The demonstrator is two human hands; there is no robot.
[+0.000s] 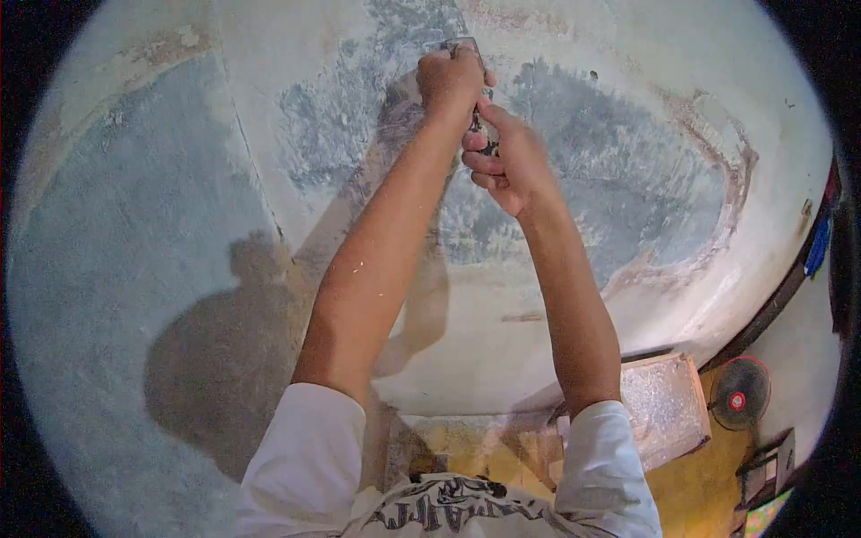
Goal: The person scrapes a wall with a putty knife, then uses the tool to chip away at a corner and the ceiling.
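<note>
Both my hands are closed on a scraper (490, 148), a dark, paint-spotted tool raised against the wall. My left hand (451, 81) grips its upper part near the flat end. Lower down, my right hand (513, 163) wraps its fingers around the handle. Much of the tool is hidden behind my fingers, and its working edge does not show clearly. Around my hands the wall (619, 170) has patchy grey-blue paint with pale, scratched areas.
A crack runs down the wall at left, beside solid grey-blue paint (134, 251). Below right are a pale, speckled box-like piece (664, 403) and a round fan (740, 394) with a red rim. Dark furniture (767, 471) stands at lower right. My shadow falls on the wall.
</note>
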